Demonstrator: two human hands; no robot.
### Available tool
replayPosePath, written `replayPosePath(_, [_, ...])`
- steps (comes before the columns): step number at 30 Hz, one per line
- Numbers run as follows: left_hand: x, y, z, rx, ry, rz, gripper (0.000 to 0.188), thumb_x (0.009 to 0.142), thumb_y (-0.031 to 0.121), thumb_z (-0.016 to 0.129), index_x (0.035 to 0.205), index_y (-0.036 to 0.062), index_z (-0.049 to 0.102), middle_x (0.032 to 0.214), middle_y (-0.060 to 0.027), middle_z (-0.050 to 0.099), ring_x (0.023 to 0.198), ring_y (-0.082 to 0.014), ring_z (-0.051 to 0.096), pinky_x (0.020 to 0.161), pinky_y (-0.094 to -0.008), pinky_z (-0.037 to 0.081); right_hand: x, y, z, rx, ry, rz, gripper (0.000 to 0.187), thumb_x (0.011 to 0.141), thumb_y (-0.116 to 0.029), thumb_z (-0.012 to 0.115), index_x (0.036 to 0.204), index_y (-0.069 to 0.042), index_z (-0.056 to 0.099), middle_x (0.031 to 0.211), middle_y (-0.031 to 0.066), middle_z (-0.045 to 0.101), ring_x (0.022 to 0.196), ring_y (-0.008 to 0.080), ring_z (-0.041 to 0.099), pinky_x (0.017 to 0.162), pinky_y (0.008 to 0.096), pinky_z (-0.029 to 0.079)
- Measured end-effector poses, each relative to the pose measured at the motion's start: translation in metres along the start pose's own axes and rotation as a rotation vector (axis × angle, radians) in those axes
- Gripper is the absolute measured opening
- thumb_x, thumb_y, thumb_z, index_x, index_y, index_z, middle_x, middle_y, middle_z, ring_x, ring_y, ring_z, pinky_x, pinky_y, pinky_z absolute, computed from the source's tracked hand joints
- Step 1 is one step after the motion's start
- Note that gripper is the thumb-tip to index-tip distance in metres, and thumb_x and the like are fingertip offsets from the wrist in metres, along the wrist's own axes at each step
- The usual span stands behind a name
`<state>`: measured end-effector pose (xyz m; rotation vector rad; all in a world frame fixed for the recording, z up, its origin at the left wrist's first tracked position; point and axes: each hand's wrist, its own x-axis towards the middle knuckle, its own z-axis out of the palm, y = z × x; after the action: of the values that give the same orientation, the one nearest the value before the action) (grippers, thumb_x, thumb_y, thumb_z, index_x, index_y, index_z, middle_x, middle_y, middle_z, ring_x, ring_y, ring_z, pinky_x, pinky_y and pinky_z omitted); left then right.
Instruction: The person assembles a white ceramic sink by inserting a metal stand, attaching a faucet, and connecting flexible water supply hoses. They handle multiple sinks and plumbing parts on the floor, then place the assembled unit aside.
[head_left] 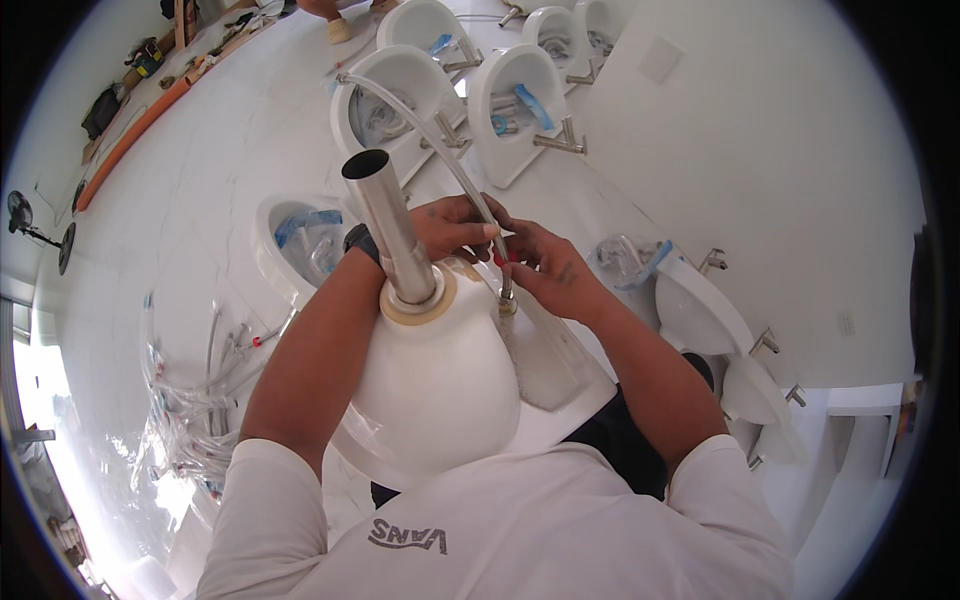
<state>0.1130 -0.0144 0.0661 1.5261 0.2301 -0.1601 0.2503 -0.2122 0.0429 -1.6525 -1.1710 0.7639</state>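
A white washbasin (440, 390) lies upside down across my lap, its rounded underside up. From it rises a metal drain pipe (385, 220), with a tan ring (420, 312) round its base. Beside the pipe, a flexible hose (440, 147) runs up and away from a brass-coloured fitting (507, 304) on the basin's underside. My left hand (455, 228) is closed round the hose's lower part, thumb against it. Just below, my right hand (548, 270) pinches the hose by a small red piece (506, 257). Some of the fingertips are hidden.
More washbasins with taps (515, 115) stand ahead, holding bagged parts; another basin (270, 235) is at left. Others (700, 305) line the right wall. Bagged hoses (205, 400) lie at left. An orange pipe (130, 145) and fan (40, 230) are farther off. Another person's foot (340, 30) shows far ahead.
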Motion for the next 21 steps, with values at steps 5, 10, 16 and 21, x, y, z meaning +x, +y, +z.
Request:
replayPosePath(5, [0.000,-0.002,0.001,-0.029,0.070,0.011,0.054,0.103,0.040,0.063,0.137,0.0002,0.050,0.111,-0.0093,0.066,0.103,-0.0156,0.066,0.095,-0.0345,0.056,0.007,-0.016,0.004,-0.123,0.156,0.193,0.056,0.094,-0.033,0.075,0.129,0.008,0.061,0.108,0.0206,0.072,0.087,0.0214,0.071,0.078,0.0338,0.055])
replayPosePath(10, [0.004,-0.005,-0.001,-0.049,0.095,-0.012,0.052,0.103,0.042,0.062,0.133,0.0011,0.051,0.107,-0.0081,0.065,0.095,-0.0156,0.067,0.092,-0.0337,0.057,-0.004,-0.013,0.012,-0.102,0.121,0.107,0.041,0.091,-0.033,0.077,0.107,0.004,0.071,0.093,0.0149,0.069,0.080,0.0212,0.066,0.073,0.0350,0.053])
replayPosePath(16, [0.004,-0.004,-0.001,-0.010,0.077,-0.018,0.047,0.104,0.041,0.062,0.131,0.0034,0.053,0.101,-0.0056,0.064,0.090,-0.0143,0.066,0.089,-0.0328,0.058,-0.001,-0.010,0.010,-0.181,0.128,0.093,0.029,0.085,-0.023,0.080,0.094,0.002,0.070,0.085,0.0135,0.067,0.079,0.0249,0.066,0.073,0.0374,0.053])
replayPosePath(21, [0.003,-0.003,0.000,-0.036,0.082,-0.013,0.048,0.104,0.041,0.063,0.131,0.0035,0.053,0.097,-0.0040,0.063,0.089,-0.0140,0.066,0.087,-0.0323,0.057,0.006,-0.022,0.002,-0.323,0.014,0.164,0.026,0.089,-0.018,0.079,0.100,0.003,0.068,0.089,0.0128,0.071,0.079,0.0195,0.066,0.074,0.0346,0.052])
